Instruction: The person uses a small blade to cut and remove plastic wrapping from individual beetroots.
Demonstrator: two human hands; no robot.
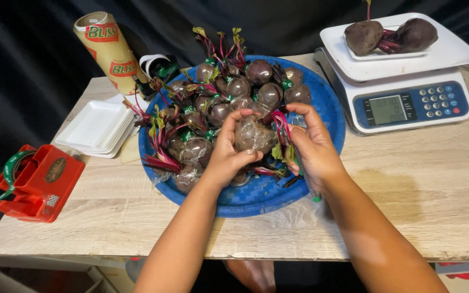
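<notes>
Item: our two arms, entering the frame from 6 o'clock. We wore no sleeves; both forearms were bare up to the lower edge of view. Our left hand (pixel 228 154) carried no glove, ring or bracelet that could be seen, and its wrist was without a watch or band. Our right hand (pixel 311 146), toward 3 o'clock of the left, was likewise ungloved and unadorned. Fingernails were short and unpainted where visible. No clothing showed on either arm.
</notes>
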